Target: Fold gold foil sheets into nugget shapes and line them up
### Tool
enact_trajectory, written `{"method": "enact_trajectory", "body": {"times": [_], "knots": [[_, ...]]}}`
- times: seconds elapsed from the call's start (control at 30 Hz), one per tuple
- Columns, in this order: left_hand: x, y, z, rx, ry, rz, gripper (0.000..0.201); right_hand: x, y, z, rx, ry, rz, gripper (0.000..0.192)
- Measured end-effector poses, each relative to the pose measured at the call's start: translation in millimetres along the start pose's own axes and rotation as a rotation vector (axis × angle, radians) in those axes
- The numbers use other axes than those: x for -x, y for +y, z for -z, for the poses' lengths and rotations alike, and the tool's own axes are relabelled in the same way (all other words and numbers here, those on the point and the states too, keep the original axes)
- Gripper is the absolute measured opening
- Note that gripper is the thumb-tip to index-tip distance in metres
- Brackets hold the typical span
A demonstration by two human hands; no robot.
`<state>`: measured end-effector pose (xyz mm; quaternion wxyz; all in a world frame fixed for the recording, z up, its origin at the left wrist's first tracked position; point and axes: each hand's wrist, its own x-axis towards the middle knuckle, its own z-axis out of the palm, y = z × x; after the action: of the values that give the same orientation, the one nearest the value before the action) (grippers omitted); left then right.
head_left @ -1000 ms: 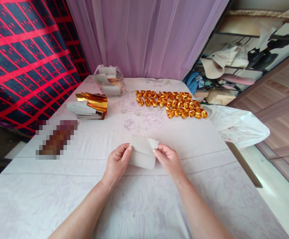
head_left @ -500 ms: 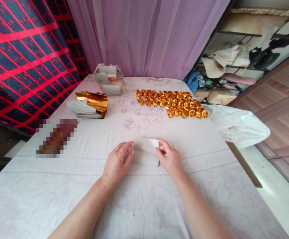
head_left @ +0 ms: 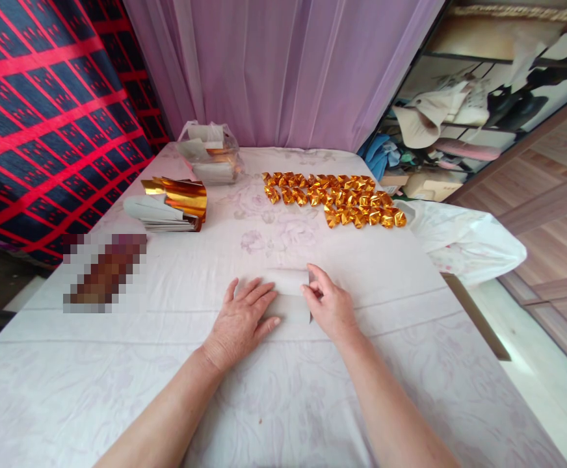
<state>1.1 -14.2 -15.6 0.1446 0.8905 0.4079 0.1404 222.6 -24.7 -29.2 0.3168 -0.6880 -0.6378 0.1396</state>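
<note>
Creasing step in hand: left hand [head_left: 242, 316] pressed flat, fingers spread, on the folded paper sheet [head_left: 290, 296]; right hand [head_left: 329, 305] pinching its right edge. Lies mid-worktop [head_left: 118, 364], white side up, folded to a narrow band. Next, likely: sharpening the fold, keeping edges aligned, pressing evenly without tearing.
</note>
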Motion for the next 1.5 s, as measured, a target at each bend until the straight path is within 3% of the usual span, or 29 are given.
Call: {"method": "enact_trajectory", "body": {"times": [0.27,0.53,0.87,1.33,1.5], "knots": [[0,3,0.9,-0.015,-0.003,0.058,0.046,4,3,14,-0.111,-0.126,0.044,0.042],[0,3,1.1,-0.014,0.004,0.069,0.048,18,5,29,-0.205,-0.295,0.108,0.052],[-1,2,0.7,-0.020,-0.003,0.065,0.051,32,8,21,-0.054,-0.206,0.326,0.043],[2,0,-1.9,-0.092,0.078,0.018,0.051,30,1,22,0.129,-0.142,0.343,0.034],[2,1,-1.1,-0.128,0.102,0.008,0.044,27,-4,23,0.217,-0.162,0.447,0.025]]}}
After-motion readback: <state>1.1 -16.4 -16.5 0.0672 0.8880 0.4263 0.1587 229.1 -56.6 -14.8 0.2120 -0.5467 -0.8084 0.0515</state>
